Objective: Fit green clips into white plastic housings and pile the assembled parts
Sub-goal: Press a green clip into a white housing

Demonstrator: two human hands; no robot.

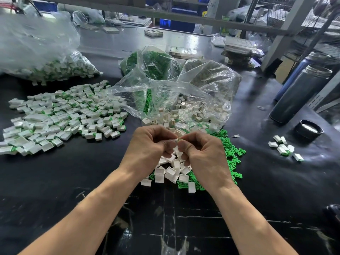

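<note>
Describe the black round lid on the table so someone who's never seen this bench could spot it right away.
Start at the two tall dark metal flasks leaning at the table's right edge. Just in front of their bases sits the lid, a low black ring with a pale shiny inside. It is the only round black item there; the small cluster of white-and-green parts beside it is boxy.

Loose white housings (171, 170), small open-topped boxes, heaped at centre of the desk (73, 172). Green clips (230, 153) scattered just right of that heap, some beneath it. Assembled parts (60, 116), white with green edges, piled well left of the heap.
</note>
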